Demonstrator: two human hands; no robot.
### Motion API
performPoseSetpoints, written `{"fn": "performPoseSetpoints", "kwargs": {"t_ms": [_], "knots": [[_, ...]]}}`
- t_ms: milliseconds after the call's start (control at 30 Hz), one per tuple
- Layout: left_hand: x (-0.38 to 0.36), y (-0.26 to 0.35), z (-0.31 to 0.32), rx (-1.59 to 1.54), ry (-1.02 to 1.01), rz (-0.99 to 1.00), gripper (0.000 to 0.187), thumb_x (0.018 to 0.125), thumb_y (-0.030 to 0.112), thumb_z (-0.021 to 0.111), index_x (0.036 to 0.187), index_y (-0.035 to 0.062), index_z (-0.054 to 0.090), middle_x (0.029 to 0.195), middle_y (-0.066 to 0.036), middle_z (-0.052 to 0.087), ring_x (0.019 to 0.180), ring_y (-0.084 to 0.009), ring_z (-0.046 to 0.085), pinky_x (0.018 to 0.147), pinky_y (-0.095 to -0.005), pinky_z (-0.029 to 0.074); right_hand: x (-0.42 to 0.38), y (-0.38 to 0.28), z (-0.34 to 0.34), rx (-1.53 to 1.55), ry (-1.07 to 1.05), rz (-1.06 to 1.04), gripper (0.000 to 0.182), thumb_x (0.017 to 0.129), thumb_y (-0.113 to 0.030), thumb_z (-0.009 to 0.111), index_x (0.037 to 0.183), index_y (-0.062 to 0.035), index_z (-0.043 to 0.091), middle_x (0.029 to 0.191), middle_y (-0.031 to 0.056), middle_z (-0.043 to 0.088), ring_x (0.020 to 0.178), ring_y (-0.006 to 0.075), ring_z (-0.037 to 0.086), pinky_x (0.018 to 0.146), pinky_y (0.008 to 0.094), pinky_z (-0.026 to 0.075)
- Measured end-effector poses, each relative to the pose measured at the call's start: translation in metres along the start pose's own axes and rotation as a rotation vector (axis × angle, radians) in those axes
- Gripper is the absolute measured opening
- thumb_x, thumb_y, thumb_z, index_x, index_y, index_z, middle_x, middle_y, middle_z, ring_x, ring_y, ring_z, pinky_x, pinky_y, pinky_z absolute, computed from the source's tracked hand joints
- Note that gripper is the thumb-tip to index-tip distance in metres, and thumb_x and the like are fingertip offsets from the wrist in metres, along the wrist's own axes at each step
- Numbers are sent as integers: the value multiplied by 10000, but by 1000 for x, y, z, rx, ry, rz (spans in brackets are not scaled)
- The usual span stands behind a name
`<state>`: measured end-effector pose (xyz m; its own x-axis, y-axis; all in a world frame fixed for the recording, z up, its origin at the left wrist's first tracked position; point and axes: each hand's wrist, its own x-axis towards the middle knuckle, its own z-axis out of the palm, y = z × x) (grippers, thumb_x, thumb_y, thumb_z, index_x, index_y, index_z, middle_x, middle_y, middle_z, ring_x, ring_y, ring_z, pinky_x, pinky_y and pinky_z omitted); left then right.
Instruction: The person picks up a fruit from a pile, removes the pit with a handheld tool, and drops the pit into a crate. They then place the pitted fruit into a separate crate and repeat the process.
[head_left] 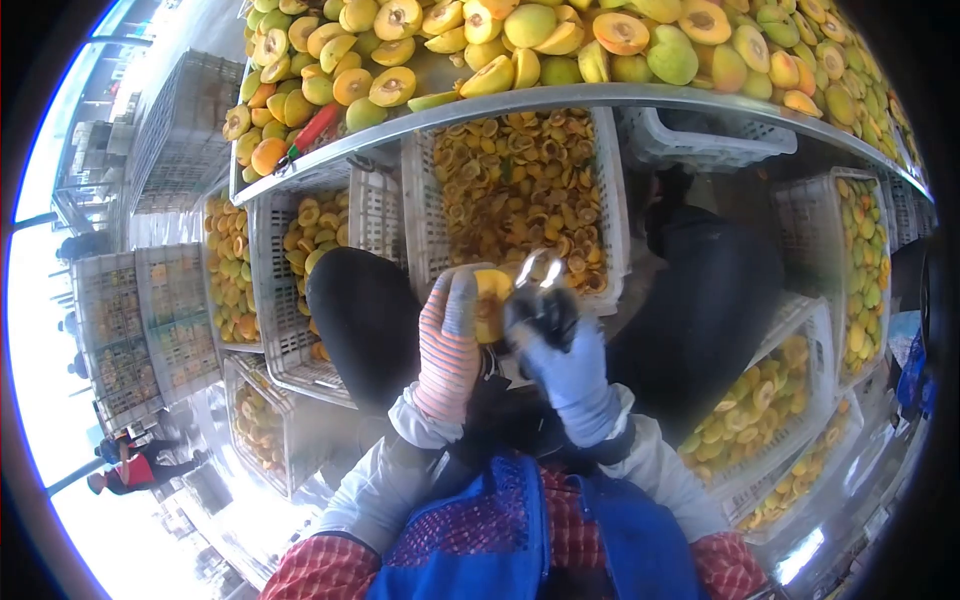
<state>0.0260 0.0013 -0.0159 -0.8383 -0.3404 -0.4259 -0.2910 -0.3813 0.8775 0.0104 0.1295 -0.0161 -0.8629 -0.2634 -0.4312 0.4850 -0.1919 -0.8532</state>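
My left hand (449,340), in a pink-and-grey striped glove, is closed around a yellow peach half (491,303) with its brownish cut face showing. Right beside it, my right hand (570,372), in a blue glove with black on the fingers, grips a tool with a shiny metal loop (541,268) at its upper end. Motion blurs this hand and partly hides the tool's handle. Both hands are over my lap, at the near edge of a white crate (613,190) holding brown-yellow fruit scraps (515,195).
A metal-edged table (560,96) ahead bears many cut peaches (622,33) and a red-handled knife (314,131). Fruit-filled crates stand left (262,290) and right (822,345) of my legs. A white basket (712,140) sits under the table. Far left, another person (140,467) is near stacked crates.
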Motion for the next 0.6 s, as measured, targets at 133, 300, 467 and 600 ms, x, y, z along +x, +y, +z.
{"fn": "performPoseSetpoints", "kwargs": {"t_ms": [133,300,467,600], "knots": [[3,13,-2,91,3,6,354,956,332,499,1054,9,608,915,-65,638,820,-114,578,764,-245,464,-3,13,-12,-374,-149,-265,274,842,-225,650,1009,-34,546,791,159,621,733,335,633,630,392,490],[2,15,4,203,9,86,358,960,326,485,1031,-4,604,884,-78,636,805,-116,579,753,-246,463,-8,19,1,-507,-113,-350,331,841,-268,642,1013,0,553,793,194,618,743,387,609,619,424,477],[1,13,-1,257,2,99,358,962,319,473,1014,-12,598,845,-80,633,763,-119,585,734,-246,468,-8,55,-2,-431,-188,-252,304,848,-241,631,1009,10,571,793,212,614,749,387,602,634,424,464],[3,15,-1,247,-43,48,358,958,323,477,999,-12,596,824,-88,634,747,-126,594,708,-250,476,-8,45,1,-136,-282,-137,288,855,-212,615,1039,6,574,782,203,616,729,365,603,638,410,458]]}}
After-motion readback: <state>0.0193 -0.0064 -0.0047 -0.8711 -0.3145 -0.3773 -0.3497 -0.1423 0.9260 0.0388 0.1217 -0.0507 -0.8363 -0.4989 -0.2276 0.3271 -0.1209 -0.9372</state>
